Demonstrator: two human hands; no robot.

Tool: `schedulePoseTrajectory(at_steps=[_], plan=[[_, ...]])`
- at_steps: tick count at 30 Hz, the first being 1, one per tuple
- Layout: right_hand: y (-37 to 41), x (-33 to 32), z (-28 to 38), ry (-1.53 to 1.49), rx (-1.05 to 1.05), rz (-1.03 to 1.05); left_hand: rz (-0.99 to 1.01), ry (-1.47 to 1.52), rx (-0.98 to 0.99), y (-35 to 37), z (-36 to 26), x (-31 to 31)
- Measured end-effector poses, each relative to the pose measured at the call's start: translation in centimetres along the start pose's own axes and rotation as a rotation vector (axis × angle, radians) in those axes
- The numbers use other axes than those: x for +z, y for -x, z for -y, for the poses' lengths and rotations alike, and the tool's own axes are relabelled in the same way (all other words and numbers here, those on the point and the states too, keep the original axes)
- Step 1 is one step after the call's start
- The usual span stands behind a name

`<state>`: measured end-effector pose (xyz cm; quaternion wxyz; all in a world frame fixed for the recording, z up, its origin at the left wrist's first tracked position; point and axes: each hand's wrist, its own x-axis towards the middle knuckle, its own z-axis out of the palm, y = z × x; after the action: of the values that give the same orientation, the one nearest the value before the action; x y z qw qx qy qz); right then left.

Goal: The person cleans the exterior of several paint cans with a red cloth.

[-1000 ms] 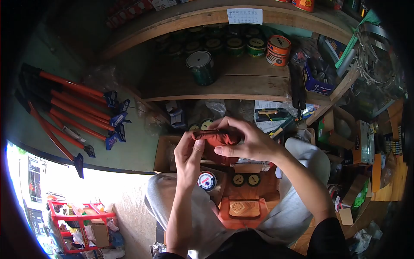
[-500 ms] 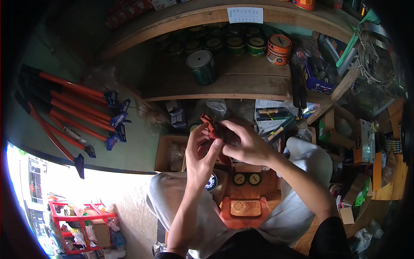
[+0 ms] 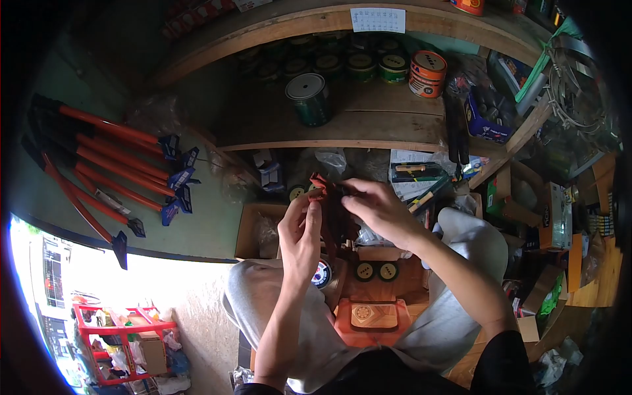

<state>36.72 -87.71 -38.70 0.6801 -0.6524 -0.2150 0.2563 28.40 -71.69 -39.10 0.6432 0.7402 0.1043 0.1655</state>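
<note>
My left hand (image 3: pixel 300 230) and my right hand (image 3: pixel 376 207) both hold a dark red cloth (image 3: pixel 333 209) in front of me, above my lap. The cloth's top edge is pinched between the fingers of both hands and the rest hangs down between them. Below the hands, on my lap, sits a round tin with a white and blue label (image 3: pixel 321 274), partly hidden by the left wrist. An orange box with a wooden-patterned lid (image 3: pixel 368 318) lies between my knees, with two small dark round lids (image 3: pixel 376 270) just above it.
A wooden shelf (image 3: pixel 368 128) ahead carries a silver-topped green can (image 3: pixel 308 99), an orange can (image 3: pixel 425 74) and several green tins. Orange-handled tools (image 3: pixel 112 161) hang on the left wall. An open cardboard box (image 3: pixel 253 230) sits behind the hands. Boxes and clutter fill the right side.
The cloth was a bunched roll held across both hands; now it is unfolded and hangs from the fingertips. Both hands rose slightly and the right hand shifted to the cloth's upper edge.
</note>
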Motion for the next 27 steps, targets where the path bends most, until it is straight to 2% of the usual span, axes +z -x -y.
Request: schedulePoseTrajectory(at_steps=[1,4,7,9,11,13,15,18,20,23,27], plan=[[0.0,0.0,-0.1,-0.050,0.063,-0.011,0.002,-0.038,0.009,0.0,0.1,0.1],[0.1,1.0,0.4,-0.048,-0.120,0.008,-0.059,-0.077,0.193,-0.4,1.3,0.7],[-0.4,1.0,-1.5,0.127,-0.287,-0.106,-0.033,-0.173,0.136,-0.4,-0.2,0.0],[-0.4,0.0,-0.6,-0.045,0.036,-0.063,-0.149,-0.189,0.150,-0.7,0.3,-0.3],[-0.8,-0.8,-0.9,-0.078,0.004,-0.102,-0.281,-0.239,0.209,-1.3,0.4,-0.9],[-0.9,-1.5,-0.4,-0.126,0.064,-0.188,-0.395,-0.345,0.302,-2.0,0.8,-1.9],[-1.1,-2.4,-0.3,-0.217,0.079,-0.156,-0.368,-0.378,0.267,-2.1,0.4,-2.4],[-0.8,-2.5,0.1,-0.177,0.121,-0.134,-0.303,-0.414,0.220,-2.1,0.5,-2.9],[-0.8,-2.5,0.1,-0.084,0.158,-0.155,-0.270,-0.384,0.209,-2.3,1.0,-3.2],[-0.7,-2.3,-0.5,-0.034,0.143,-0.199,-0.221,-0.280,0.038,-2.5,2.1,-3.8],[-0.7,-2.0,-0.7,-0.006,0.140,-0.251,-0.196,-0.355,0.030,-2.5,2.7,-3.9]])
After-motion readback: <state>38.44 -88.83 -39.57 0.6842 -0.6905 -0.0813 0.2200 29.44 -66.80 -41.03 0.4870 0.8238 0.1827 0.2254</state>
